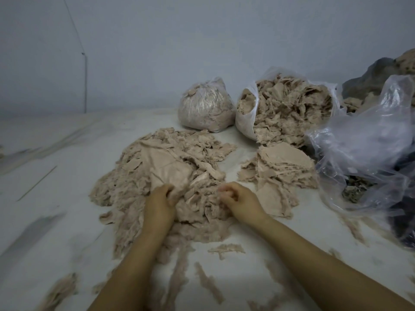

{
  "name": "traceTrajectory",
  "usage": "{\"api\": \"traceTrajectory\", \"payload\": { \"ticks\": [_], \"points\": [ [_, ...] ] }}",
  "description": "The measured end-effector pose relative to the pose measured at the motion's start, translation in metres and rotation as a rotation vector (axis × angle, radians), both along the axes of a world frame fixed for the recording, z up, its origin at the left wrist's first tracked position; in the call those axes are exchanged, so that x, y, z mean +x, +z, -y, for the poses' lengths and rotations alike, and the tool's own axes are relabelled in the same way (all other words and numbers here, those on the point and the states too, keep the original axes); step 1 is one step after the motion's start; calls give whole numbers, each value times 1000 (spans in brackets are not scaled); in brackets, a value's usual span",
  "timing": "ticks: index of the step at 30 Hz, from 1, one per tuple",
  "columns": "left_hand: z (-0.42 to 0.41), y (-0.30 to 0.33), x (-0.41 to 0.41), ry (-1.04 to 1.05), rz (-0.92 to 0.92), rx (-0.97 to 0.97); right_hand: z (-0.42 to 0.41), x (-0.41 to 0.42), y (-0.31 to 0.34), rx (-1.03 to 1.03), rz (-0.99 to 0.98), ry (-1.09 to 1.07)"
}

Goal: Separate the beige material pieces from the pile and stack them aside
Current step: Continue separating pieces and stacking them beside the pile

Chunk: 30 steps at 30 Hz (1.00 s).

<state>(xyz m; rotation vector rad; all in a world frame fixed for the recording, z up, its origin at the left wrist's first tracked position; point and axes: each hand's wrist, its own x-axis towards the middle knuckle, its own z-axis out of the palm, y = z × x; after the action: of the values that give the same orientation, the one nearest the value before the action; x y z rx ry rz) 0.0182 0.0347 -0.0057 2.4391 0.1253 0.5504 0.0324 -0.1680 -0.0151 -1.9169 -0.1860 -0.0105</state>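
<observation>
Both hands have their grip down in the big loose pile of beige torn fabric pieces [161,176]. On the left hand [160,204] the grip is closed, pinching a smooth flat beige piece [168,169] on top of the pile. The right hand [239,199] is curled in the fluff, but its fingers are blurry, so I cannot tell if it holds anything.

I think only a little is done. A small stack of flat beige sheets [280,167] lies just beside the pile, toward the right edge of the white covered surface [56,176]. The pile is much bigger, so lots is left.

Near the back edge sit a tied clear bag of beige scraps [205,106] and an open white bag stuffed with beige scraps [289,106]. A crumpled clear plastic sheet [363,140] covers something dark at the right edge; I cannot make it out. Blurry bits lie along the near edge.
</observation>
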Motion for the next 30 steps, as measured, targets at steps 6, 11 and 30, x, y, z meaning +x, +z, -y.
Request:
{"api": "traceTrajectory", "payload": {
  "ticks": [6,11,30],
  "points": [
    [27,0,-23,-532,89,-40,-34,0,7,506,-313,104],
    [28,-5,-30,-605,-60,-85,-28,-5,8,507,-162,-98],
    [1,106,14,-83,71,-1354,-13,22,84,23,-248,94]
  ]
}}
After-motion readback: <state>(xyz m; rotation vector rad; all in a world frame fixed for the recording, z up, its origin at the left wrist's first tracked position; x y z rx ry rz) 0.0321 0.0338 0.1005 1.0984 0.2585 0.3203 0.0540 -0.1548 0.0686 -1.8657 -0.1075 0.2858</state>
